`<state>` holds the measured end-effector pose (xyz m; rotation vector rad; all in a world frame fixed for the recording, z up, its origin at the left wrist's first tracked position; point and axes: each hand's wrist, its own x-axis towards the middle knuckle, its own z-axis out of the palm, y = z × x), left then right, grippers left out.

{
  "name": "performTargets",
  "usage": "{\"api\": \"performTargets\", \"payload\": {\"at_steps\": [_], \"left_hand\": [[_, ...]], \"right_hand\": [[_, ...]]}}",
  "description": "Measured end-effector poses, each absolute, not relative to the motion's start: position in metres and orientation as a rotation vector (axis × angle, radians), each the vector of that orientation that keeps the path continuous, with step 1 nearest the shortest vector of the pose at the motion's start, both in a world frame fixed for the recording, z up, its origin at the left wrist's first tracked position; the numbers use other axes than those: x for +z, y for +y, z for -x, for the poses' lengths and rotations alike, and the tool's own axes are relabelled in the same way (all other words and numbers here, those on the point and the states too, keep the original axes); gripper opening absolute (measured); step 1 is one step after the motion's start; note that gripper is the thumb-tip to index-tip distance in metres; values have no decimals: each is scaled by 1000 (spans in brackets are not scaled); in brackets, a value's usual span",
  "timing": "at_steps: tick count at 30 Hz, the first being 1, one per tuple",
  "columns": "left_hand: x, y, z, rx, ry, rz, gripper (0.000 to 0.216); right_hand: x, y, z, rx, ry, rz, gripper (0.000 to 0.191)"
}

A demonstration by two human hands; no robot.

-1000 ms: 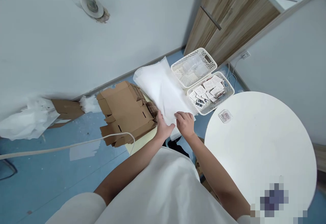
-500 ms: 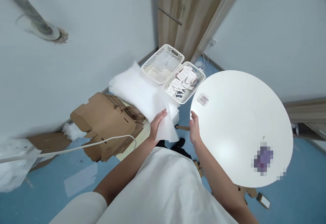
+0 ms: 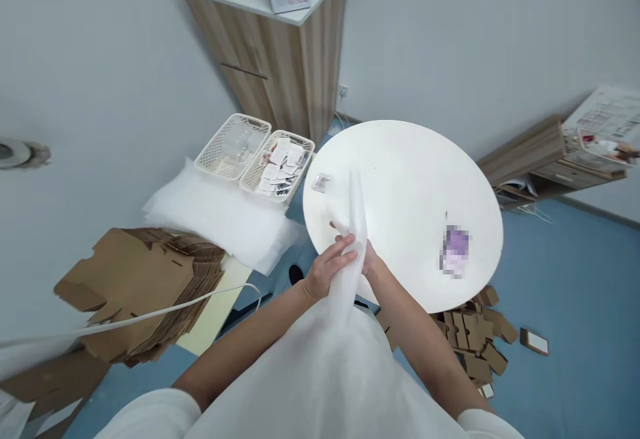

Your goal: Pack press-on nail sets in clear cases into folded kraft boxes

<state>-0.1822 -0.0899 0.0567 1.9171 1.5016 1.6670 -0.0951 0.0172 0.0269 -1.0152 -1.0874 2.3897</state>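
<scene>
A white foam sheet (image 3: 353,252), seen nearly edge-on, stands up between my hands over the near left edge of the round white table (image 3: 410,159). My left hand (image 3: 327,271) is closed on it from the left, thumb and fingers pressed against the sheet. My right hand (image 3: 371,260) grips it from the other side, with most of its fingers hidden behind the sheet. A small clear packet (image 3: 321,182) lies near the table's left edge. The stack of white foam sheets (image 3: 220,216) is left of my hands.
White baskets (image 3: 233,146) stand behind the stack, one holding carded packets (image 3: 283,166). Flat brown cardboard (image 3: 150,279) is piled at left, crossed by a white cable (image 3: 200,298). Small brown boxes (image 3: 470,332) lie on the floor at right. A pixelated purple item (image 3: 455,249) rests on the table.
The view has turned right. My left hand has carried the foam sheet from beside the stack to the table's edge. My right hand, free before, has come to the sheet.
</scene>
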Motion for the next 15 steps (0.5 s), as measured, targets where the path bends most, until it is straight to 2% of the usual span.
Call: {"api": "performTargets", "payload": {"at_steps": [3, 6, 9, 11, 15], "left_hand": [[55, -65, 172, 1521, 1484, -2076, 48], [43, -40, 170, 1223, 1669, -2208, 36], [25, -20, 164, 840, 1821, -2302, 46], [12, -10, 158, 565, 1816, -2369, 55], [-14, -1, 148, 113, 1840, -2361, 61]], "right_hand": [[39, 52, 38, 2147, -1068, 1083, 47], [33, 78, -18, 1679, -1130, 1332, 49], [13, 88, -62, 1284, -1270, 1552, 46], [-3, 90, -82, 1145, -1402, 1626, 42], [-28, 88, -101, 1082, -1757, 1666, 36]]}}
